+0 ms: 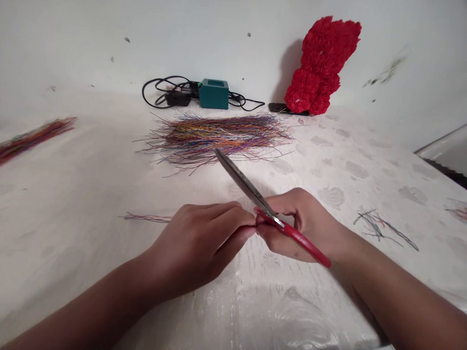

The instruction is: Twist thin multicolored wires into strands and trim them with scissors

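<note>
My left hand (206, 235) is closed around a few thin wires (147, 218), whose loose ends stick out to its left. Red-handled scissors (272, 214) lie across my right hand (304, 226), the blades pressed together and pointing up and to the left. My right fingers are closed, and their tips meet my left fingertips in front of me. What is pinched between the fingertips is too small to make out. Beyond the hands, a large loose heap of multicoloured wires (223, 136) lies on the pale patterned table cover (102, 191).
A teal box (214, 94) with black cables (159, 93) stands by the wall. Right of it are a red rose-covered figure (317, 65) and a dark phone (277, 108). Another wire bundle (28, 142) lies at left; short wire scraps (380, 228) and more wires (464, 211) lie at right.
</note>
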Motion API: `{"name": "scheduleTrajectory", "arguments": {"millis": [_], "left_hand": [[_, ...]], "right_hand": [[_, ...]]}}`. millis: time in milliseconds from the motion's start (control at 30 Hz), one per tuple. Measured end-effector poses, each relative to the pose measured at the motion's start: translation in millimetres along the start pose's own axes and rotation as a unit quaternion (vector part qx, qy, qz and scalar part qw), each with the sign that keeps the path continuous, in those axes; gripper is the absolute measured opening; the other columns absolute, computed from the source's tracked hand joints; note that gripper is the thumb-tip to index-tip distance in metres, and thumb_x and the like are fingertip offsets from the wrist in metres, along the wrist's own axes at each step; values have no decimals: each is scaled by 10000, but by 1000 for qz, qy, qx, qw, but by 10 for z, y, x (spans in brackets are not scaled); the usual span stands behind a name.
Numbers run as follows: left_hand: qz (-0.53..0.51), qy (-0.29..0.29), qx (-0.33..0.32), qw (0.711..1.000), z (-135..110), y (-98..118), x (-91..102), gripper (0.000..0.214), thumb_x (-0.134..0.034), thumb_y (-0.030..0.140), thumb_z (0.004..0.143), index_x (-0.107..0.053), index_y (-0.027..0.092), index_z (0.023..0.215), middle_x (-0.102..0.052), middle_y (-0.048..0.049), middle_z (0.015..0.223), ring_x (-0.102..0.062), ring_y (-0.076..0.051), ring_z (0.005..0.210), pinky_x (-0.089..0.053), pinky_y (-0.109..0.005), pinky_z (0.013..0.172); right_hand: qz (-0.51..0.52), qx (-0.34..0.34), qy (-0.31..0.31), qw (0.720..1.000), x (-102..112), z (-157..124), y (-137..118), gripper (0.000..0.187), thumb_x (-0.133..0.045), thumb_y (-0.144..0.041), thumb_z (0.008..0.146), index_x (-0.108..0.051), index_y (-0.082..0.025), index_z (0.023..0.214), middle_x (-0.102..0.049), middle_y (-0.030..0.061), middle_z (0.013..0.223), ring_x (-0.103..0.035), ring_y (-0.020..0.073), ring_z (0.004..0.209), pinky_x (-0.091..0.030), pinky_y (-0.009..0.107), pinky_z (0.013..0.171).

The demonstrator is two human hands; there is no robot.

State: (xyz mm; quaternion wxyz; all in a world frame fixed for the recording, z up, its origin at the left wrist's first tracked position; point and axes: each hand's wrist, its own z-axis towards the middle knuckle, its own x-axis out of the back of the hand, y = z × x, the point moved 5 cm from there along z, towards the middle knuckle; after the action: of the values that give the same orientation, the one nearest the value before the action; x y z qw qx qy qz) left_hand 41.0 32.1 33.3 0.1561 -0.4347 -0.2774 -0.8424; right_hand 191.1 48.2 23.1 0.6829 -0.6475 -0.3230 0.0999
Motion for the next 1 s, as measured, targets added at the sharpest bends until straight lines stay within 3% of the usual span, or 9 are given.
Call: {"name": "scheduleTrajectory", "arguments": {"millis": [333, 1000], "left_hand": [[13, -1, -11, 1000, 0, -18, 62, 113, -499, 180, 962, -600, 197, 914, -649, 25, 761, -547, -95, 625, -382, -254, 574], [-7, 15, 4, 1000, 5, -1, 52, 108, -522, 187, 955, -617, 200, 906, -660, 41, 745, -557, -84, 610, -388, -240, 567]], "right_hand": [[-19, 14, 32, 999, 41, -6, 6, 153, -563, -61, 643, -458, -165, 606, -366, -66, 573, -322, 64, 524, -242, 173, 419], [-28, 41, 17, 999, 21, -20, -12, 181, -544, -50, 642, -419, -171, 595, -346, -70, 568, -305, 56, 511, -220, 174, 413]]}}
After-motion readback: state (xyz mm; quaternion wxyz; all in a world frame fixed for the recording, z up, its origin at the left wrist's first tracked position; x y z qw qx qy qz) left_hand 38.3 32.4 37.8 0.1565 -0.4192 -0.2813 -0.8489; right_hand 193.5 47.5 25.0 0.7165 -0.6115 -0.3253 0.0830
